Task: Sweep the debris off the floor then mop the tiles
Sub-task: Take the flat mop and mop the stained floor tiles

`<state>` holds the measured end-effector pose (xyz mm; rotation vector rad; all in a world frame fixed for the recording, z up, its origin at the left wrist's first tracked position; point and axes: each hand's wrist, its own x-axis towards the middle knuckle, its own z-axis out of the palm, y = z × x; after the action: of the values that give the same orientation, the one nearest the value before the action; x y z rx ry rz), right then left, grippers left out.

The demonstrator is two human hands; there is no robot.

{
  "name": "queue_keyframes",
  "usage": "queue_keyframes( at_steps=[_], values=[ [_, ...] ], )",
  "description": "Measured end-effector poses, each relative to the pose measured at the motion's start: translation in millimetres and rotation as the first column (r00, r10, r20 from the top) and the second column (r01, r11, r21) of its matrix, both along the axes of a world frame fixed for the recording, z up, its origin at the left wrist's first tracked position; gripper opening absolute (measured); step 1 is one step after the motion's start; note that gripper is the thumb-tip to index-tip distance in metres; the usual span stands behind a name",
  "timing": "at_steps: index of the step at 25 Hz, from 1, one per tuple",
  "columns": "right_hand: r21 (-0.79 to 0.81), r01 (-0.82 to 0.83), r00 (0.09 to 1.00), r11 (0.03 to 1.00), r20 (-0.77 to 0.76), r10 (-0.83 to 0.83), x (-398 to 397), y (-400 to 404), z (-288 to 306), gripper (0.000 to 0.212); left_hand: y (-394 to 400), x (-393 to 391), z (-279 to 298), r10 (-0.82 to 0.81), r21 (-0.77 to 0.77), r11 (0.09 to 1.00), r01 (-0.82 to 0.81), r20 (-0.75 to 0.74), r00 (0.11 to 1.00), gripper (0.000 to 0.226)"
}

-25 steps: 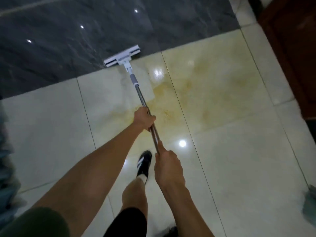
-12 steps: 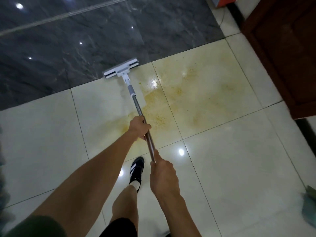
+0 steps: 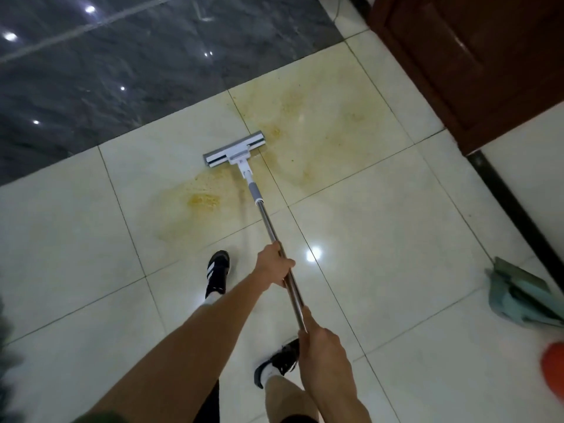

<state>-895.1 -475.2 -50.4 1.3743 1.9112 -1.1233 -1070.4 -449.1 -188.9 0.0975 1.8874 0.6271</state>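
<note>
A flat mop with a white and grey head (image 3: 234,149) lies on the cream tiles, its metal pole (image 3: 268,227) slanting back toward me. My left hand (image 3: 273,265) grips the pole at mid-length. My right hand (image 3: 320,340) holds the pole's near end. Yellowish stains (image 3: 204,200) spread over the tiles just in front of and to the right of the mop head, with a thicker yellow patch left of the pole. Both my black shoes stand on the tiles below the stains.
Dark glossy marble flooring (image 3: 122,71) fills the far left. A brown wooden door or cabinet (image 3: 476,62) stands at the upper right. A teal dustpan (image 3: 518,294) and an orange object (image 3: 554,367) lie at the right edge.
The mop head has been pulled back from the edge of the dark marble onto the cream tiles, toward me. Both hands kept their grip, and I have stepped back.
</note>
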Motion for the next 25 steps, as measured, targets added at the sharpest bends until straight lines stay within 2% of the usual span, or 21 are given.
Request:
queue_keyframes(
  at_steps=[4,9,11,13,20,22,25],
  values=[
    [0.021,-0.030,0.999,0.999,-0.017,0.030,4,6,5,0.054,10,8,12,0.043,-0.022,0.999,-0.044,-0.053,0.998,0.028],
    [0.042,-0.064,0.997,0.997,-0.034,0.066,-48,34,-5,0.053,38,-42,11,0.081,-0.023,0.996,-0.083,-0.097,0.992,0.031],
    [0.042,-0.064,0.997,0.997,-0.036,0.065,-84,51,-10,0.052,54,-79,8,0.085,-0.015,0.996,-0.087,-0.105,0.991,0.033],
    [0.047,-0.063,0.997,0.997,-0.044,0.065,-125,71,-17,0.052,73,-121,3,0.090,-0.002,0.996,-0.091,-0.107,0.990,0.022],
    [0.071,-0.019,0.996,0.997,-0.091,0.025,-310,167,-47,0.056,174,-304,-27,0.123,-0.001,0.992,-0.124,-0.106,0.987,0.040],
    [0.080,-0.003,0.996,0.997,-0.087,0.009,-356,189,-53,0.054,199,-348,-29,0.099,-0.004,0.995,-0.100,-0.138,0.986,0.023],
    [0.110,0.012,0.993,0.994,-0.115,0.001,-417,214,-67,0.049,230,-409,-31,0.086,-0.020,0.996,-0.091,-0.190,0.978,0.023]
  ],
)
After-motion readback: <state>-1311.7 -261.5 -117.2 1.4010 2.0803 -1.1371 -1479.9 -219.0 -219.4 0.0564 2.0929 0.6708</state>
